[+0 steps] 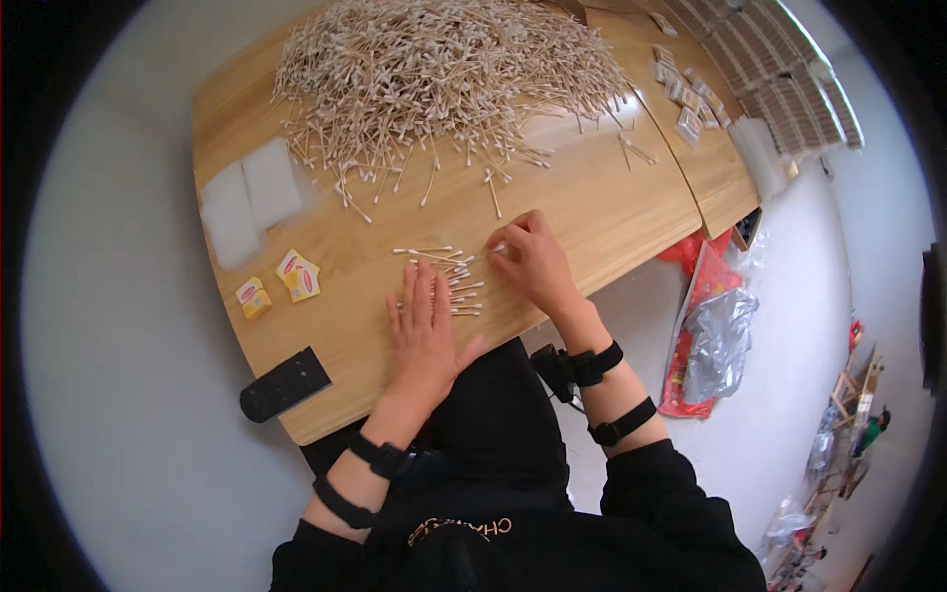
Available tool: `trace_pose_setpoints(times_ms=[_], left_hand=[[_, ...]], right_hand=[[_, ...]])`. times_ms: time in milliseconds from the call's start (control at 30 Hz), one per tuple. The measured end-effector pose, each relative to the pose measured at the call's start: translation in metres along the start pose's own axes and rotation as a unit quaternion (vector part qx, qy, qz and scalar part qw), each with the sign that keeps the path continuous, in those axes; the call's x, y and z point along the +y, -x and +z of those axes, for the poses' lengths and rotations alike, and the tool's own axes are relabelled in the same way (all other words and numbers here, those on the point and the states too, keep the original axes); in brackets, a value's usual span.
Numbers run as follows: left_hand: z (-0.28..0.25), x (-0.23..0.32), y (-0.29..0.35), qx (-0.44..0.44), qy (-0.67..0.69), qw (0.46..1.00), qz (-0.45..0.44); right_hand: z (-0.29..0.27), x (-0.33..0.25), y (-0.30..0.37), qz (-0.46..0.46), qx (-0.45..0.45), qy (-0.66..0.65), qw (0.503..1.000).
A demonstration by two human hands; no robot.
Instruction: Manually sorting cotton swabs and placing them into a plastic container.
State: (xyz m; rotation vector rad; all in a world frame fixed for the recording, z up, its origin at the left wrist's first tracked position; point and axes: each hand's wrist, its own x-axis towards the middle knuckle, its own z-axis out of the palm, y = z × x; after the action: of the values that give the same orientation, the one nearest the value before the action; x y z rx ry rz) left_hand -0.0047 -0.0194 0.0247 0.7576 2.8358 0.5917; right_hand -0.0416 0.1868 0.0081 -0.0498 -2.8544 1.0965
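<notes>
Several cotton swabs (pixel 462 296) lie roughly side by side on the wooden table in front of me. My left hand (pixel 422 331) rests flat over their left part, fingers stretched out, hiding some of the sticks. Just right of this small group, my right hand (pixel 536 264) pinches a cotton swab (pixel 500 248) between thumb and fingertips; a white tip shows there. Beyond both hands a large heap of loose cotton swabs (pixel 434 79) covers the far part of the table, with single ones strewn along its near edge.
Left on the table (pixel 365 345) are clear plastic bags (pixel 271 183), small yellow packets (pixel 299 276) and a black object (pixel 286 385). Small packs (pixel 688 99) and stacked bundles (pixel 779 69) stand far right. A grey plastic bag (pixel 720 340) lies below the right edge.
</notes>
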Motion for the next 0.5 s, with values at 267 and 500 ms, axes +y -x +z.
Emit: trace_pose_setpoints(times_ms=[267,500], left_hand=[[-0.037,-0.030,-0.003,0.110,0.032,0.993,-0.008],[0.005,0.001,-0.025,0.052,-0.028,0.998,-0.011]], right_hand=[[-0.096,-0.183,0.026,-0.138,-0.172,-0.473,0.853],[-0.096,-0.234,0.079,-0.173,-0.139,-0.821,0.526]])
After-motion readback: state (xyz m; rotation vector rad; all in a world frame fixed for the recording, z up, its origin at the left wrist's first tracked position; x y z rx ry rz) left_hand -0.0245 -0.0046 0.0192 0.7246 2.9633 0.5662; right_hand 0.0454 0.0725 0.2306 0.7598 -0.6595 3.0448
